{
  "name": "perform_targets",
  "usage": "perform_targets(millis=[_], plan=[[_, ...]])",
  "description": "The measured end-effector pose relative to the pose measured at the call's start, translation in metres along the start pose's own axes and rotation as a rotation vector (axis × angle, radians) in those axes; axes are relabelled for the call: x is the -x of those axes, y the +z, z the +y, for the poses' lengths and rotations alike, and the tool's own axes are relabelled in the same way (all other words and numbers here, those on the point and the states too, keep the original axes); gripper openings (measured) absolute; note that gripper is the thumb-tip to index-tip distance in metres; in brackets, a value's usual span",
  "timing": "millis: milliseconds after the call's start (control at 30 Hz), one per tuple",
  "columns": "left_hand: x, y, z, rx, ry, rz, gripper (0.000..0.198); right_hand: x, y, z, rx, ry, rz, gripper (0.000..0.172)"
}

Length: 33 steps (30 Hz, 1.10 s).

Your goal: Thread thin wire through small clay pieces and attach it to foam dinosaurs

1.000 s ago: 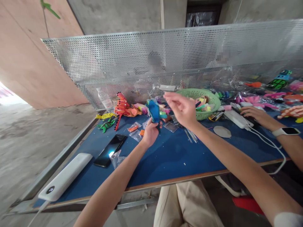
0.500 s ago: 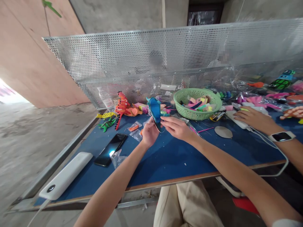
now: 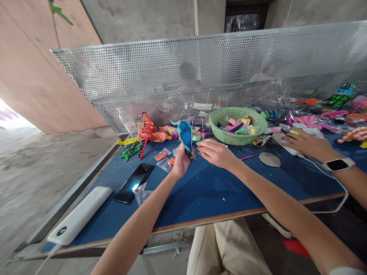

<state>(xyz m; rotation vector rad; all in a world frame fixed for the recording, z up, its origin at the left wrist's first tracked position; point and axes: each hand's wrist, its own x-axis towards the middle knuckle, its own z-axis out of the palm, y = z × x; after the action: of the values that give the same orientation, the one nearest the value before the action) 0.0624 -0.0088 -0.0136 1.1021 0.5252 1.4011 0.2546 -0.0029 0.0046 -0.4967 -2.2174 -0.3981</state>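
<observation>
Grip of left hand [image 3: 180, 162] holds blue toy [image 3: 184, 133], lower end hidden; unclear for right hand [image 3: 215, 153].

The left hand [image 3: 181, 163] hides the near end of the blue toy [image 3: 185, 134], anything in the right hand [image 3: 216, 153] seems too small to tell, and the right edge crops a patterned toy [image 3: 354, 136].
</observation>
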Motion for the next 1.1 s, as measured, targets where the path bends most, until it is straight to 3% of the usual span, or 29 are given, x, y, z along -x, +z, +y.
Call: perform_targets(millis=[167, 400, 800, 1100], plan=[[-0.001, -0.005, -0.003, -0.041, -0.017, -0.073, 0.042, 0.001, 0.000, 0.004, 0.014, -0.062, -0.030, 0.025], [-0.004, -0.004, -0.002, 0.001, -0.053, -0.007, 0.043, 0.002, -0.006, 0.002, 0.005, -0.057, 0.017, 0.028], [0.000, -0.014, -0.012, -0.016, -0.015, -0.162, 0.044, -0.001, 0.000, -0.001, 0.114, -0.200, -0.090, 0.022], [0.004, -0.005, -0.007, 0.007, -0.082, -0.078, 0.035, -0.006, -0.005, -0.009, 0.162, -0.230, -0.221, 0.023]])
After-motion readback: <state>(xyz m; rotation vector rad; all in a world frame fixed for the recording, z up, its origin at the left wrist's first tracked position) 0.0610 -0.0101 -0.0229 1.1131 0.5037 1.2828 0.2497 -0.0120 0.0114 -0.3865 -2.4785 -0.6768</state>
